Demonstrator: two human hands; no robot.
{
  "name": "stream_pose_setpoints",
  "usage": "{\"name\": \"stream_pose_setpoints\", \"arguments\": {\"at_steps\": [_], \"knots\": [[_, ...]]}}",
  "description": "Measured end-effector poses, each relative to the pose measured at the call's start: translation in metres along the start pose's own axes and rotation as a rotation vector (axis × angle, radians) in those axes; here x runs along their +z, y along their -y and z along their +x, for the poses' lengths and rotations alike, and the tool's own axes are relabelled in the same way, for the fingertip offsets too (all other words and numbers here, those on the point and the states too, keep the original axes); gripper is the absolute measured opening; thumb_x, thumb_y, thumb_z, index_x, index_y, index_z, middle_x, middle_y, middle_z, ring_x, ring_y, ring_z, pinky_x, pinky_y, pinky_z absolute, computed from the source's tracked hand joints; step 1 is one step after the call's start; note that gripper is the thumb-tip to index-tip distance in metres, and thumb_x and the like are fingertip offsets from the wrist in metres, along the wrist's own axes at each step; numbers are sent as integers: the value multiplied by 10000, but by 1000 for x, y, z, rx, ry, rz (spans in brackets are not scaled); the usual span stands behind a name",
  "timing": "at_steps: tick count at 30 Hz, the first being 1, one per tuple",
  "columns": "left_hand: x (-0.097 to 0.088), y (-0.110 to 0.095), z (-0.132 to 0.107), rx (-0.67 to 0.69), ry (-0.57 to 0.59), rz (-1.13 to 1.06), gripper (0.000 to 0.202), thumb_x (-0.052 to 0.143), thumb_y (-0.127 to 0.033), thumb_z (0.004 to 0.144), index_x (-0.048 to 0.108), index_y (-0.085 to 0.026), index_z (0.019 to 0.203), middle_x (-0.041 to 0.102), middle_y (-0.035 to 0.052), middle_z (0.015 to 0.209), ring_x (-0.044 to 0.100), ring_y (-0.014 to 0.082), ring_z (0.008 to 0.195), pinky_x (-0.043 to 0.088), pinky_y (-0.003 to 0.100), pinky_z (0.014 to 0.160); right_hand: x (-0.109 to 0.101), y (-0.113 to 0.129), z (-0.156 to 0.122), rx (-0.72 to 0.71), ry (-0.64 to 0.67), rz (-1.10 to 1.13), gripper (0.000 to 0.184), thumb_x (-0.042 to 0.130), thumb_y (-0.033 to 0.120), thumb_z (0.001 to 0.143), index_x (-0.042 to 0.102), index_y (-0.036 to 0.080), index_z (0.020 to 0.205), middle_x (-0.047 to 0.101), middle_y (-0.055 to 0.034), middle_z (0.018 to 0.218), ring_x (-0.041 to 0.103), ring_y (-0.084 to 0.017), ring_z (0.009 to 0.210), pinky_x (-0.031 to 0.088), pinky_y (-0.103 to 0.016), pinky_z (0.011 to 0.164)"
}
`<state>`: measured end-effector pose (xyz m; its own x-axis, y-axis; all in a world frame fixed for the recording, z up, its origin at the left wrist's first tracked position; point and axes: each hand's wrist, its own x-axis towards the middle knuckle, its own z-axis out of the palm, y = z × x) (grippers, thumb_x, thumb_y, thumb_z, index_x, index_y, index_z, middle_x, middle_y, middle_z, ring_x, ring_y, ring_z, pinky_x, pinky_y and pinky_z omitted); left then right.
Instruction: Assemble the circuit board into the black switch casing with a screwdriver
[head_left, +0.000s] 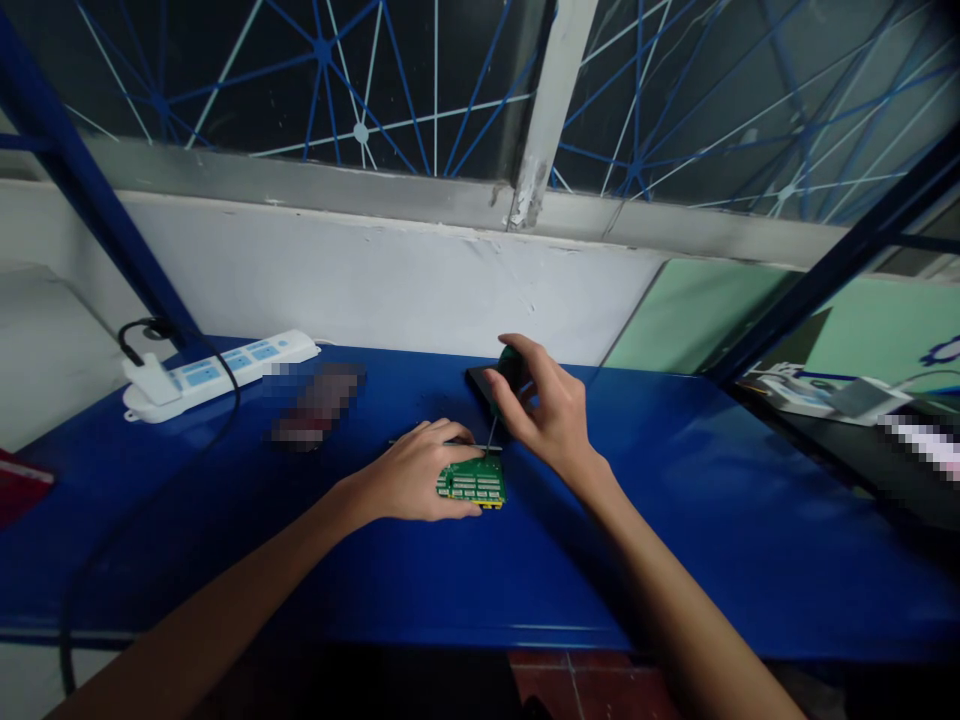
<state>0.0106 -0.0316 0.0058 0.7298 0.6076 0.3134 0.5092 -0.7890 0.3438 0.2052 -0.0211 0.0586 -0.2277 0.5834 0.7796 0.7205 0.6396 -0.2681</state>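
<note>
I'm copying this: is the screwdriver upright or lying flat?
Upright, slightly tilted: the right hand holds the screwdriver, its shaft pointing down at the board.

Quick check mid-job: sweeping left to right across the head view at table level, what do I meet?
Red item at the left edge → white power strip → left hand → visible part of the green circuit board → right hand → grey box-like item.

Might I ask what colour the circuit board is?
The circuit board is green, in the head view.
</note>
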Motion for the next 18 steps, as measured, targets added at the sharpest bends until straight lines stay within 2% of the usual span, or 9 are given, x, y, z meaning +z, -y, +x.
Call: {"name": "stream_pose_setpoints", "arguments": {"at_steps": [3, 7, 10, 13, 18], "knots": [[0, 0, 0, 10, -10, -3, 549, 702, -500, 750, 611, -223, 1215, 587, 95, 1160, 534, 297, 1076, 423, 485, 945, -1, 1, 1, -9, 3, -14, 345, 517, 377, 906, 558, 179, 1185, 649, -67, 887, 581, -155, 659, 492, -295, 588], [1, 0, 1, 24, -12, -8, 527, 703, -476, 749, 620, -214, 1198, 593, 94, 1138, 541, 284, 1058, 429, 468, 940, 1, 1, 0, 6, -4, 12, 365, 425, 299, 941, 508, 166, 1270, 655, -89, 963, 609, -163, 714, 510, -299, 623], [1, -1, 1, 18, -16, -8, 533, 711, -464, 741, 620, -204, 1197, 591, 99, 1133, 546, 282, 1047, 430, 462, 937, 3, 0, 0, 4, -43, -15, 364, 472, 324, 928, 529, 169, 1253, 652, -74, 907, 595, -152, 666, 501, -291, 602], [0, -3, 2, 11, -21, 2, 539, 724, -453, 730, 620, -199, 1194, 594, 102, 1139, 545, 286, 1055, 424, 466, 945, 2, 2, 1, -9, -23, -43, 358, 523, 372, 909, 567, 162, 1196, 631, -64, 873, 573, -145, 647, 482, -281, 574], [0, -4, 2, 16, -19, -2, 523, 718, -441, 735, 623, -197, 1188, 598, 100, 1127, 551, 277, 1042, 435, 461, 934, 0, 3, 2, 7, 18, 26, 355, 400, 279, 963, 496, 154, 1280, 642, -89, 965, 601, -158, 733, 504, -291, 635]]}}
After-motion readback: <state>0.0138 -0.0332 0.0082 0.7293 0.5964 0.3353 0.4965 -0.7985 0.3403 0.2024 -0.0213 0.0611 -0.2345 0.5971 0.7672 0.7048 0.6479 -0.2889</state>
